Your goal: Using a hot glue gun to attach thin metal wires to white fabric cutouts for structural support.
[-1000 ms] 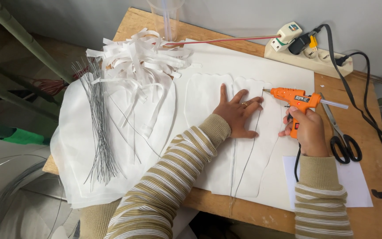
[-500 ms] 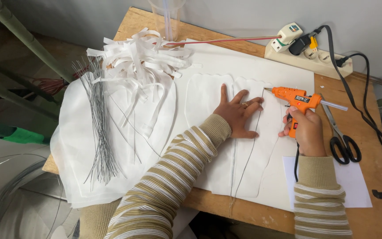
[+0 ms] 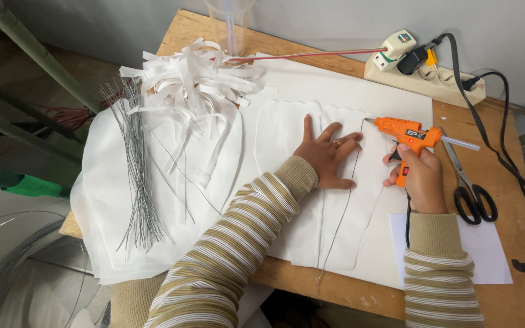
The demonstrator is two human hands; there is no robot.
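My left hand (image 3: 325, 155) lies flat, fingers spread, on a white cut-out fabric piece (image 3: 287, 130) in the middle of the wooden table (image 3: 347, 294). A thin grey wire (image 3: 343, 206) runs down that piece, passing just under my fingertips. My right hand (image 3: 419, 176) grips an orange glue gun (image 3: 403, 132). Its nozzle points left, close to the wire's upper end and the fingertips of my left hand.
A bundle of grey wires (image 3: 138, 182) and a heap of white strips (image 3: 192, 79) lie on white fabric at the left. Black scissors (image 3: 472, 194) lie right of the glue gun. A power strip (image 3: 423, 70) with cables sits at the back right. A clear tube (image 3: 229, 24) stands behind.
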